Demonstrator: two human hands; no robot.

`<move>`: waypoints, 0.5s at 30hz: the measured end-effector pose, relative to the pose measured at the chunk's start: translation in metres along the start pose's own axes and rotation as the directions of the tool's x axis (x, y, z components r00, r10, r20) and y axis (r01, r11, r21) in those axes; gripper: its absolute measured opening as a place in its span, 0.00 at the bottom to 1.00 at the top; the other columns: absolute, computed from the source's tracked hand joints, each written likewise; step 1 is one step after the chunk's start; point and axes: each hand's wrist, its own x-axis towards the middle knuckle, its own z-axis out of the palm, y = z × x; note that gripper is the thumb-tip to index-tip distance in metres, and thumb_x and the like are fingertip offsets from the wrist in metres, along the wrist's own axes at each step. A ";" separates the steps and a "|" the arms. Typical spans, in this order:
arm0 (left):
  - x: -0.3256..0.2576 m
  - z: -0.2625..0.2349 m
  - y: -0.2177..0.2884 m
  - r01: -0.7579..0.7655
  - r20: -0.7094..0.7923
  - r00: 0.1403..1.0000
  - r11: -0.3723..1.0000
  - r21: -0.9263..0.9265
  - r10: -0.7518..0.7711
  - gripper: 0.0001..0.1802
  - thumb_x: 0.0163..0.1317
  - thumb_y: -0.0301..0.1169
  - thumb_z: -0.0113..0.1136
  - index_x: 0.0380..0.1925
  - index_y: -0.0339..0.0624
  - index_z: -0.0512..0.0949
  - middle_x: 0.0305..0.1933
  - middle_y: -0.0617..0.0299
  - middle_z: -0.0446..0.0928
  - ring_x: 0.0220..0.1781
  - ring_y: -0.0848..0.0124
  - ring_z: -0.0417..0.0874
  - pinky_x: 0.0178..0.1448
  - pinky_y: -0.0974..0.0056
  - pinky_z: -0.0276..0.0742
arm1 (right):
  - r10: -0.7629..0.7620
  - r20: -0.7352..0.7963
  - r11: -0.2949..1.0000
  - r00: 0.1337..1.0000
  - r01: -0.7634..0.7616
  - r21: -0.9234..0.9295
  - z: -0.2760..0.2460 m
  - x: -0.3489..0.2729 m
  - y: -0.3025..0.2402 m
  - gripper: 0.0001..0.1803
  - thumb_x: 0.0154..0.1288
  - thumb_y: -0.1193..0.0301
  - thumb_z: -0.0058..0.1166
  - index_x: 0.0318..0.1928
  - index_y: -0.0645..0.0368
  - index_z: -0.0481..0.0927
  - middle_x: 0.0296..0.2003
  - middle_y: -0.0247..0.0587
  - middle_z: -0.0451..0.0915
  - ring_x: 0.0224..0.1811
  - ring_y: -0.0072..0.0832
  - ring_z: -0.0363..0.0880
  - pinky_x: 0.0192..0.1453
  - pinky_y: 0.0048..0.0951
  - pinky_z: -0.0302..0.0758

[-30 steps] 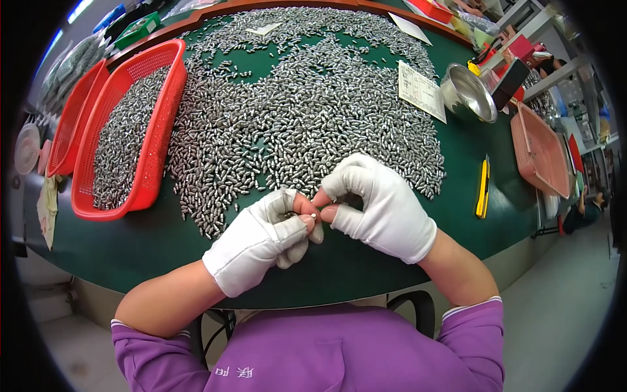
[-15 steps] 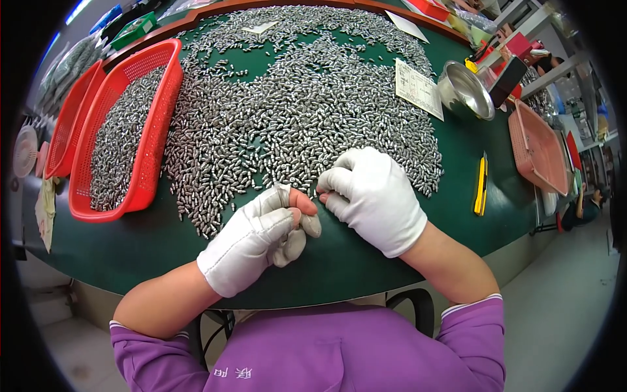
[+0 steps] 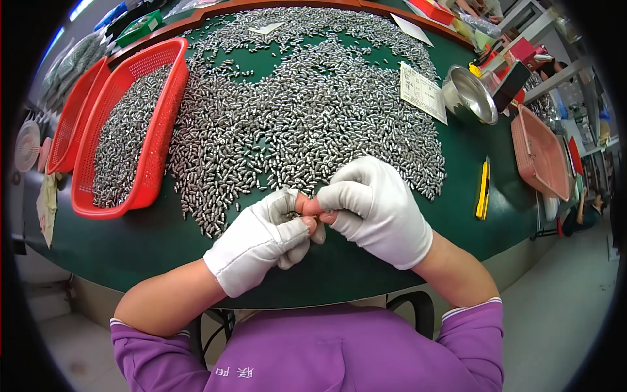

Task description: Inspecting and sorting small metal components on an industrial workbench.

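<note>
Now the right hand [image 3: 382, 212] has rejoined the left hand [image 3: 255, 242] for two-handed work, metal parts [image 3: 346, 117] just beyond; I cannot tell what's gripped

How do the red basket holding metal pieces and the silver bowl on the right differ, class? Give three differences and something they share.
The red basket is long; the silver bowl is round. The basket has perforated sides, while the bowl's surface is smooth and shiny. The basket, filled with small metal pieces, looks much larger than the bowl. Both are open-topped containers on the green table.
</note>
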 end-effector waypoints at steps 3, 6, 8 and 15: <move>0.000 0.001 0.000 -0.015 -0.002 1.000 0.999 -0.032 0.015 0.10 0.69 0.37 0.54 0.42 0.45 0.71 0.35 0.65 0.77 0.24 0.83 0.68 0.26 0.77 0.62 | 0.036 -0.054 0.999 0.998 -0.038 -0.033 -0.006 0.002 -0.002 0.09 0.47 0.76 0.66 0.32 0.54 0.83 0.27 0.38 0.78 0.29 0.37 0.78 0.32 0.35 0.75; 0.001 0.001 -0.001 -0.037 -0.004 0.999 0.998 -0.059 0.036 0.10 0.68 0.37 0.56 0.41 0.45 0.72 0.34 0.63 0.76 0.22 0.81 0.63 0.23 0.76 0.53 | 0.069 -0.081 0.994 0.994 -0.075 -0.074 -0.006 0.000 0.003 0.09 0.48 0.77 0.64 0.33 0.55 0.83 0.28 0.39 0.79 0.30 0.37 0.78 0.33 0.35 0.76; 0.000 -0.001 -0.002 -0.046 0.002 0.999 0.998 -0.052 0.046 0.10 0.68 0.38 0.55 0.41 0.45 0.72 0.34 0.63 0.76 0.21 0.81 0.63 0.23 0.76 0.53 | 0.070 -0.096 0.992 0.993 -0.080 -0.101 -0.005 0.000 0.004 0.09 0.48 0.77 0.64 0.33 0.55 0.83 0.29 0.39 0.79 0.31 0.37 0.78 0.33 0.35 0.76; 0.000 -0.006 -0.005 -0.101 0.082 0.990 0.988 -0.119 0.111 0.11 0.69 0.37 0.51 0.46 0.44 0.72 0.38 0.65 0.77 0.25 0.82 0.69 0.27 0.77 0.62 | 0.077 0.036 0.933 0.996 -0.059 -0.356 -0.003 -0.002 0.006 0.06 0.50 0.72 0.60 0.31 0.51 0.83 0.27 0.36 0.76 0.31 0.36 0.78 0.33 0.36 0.75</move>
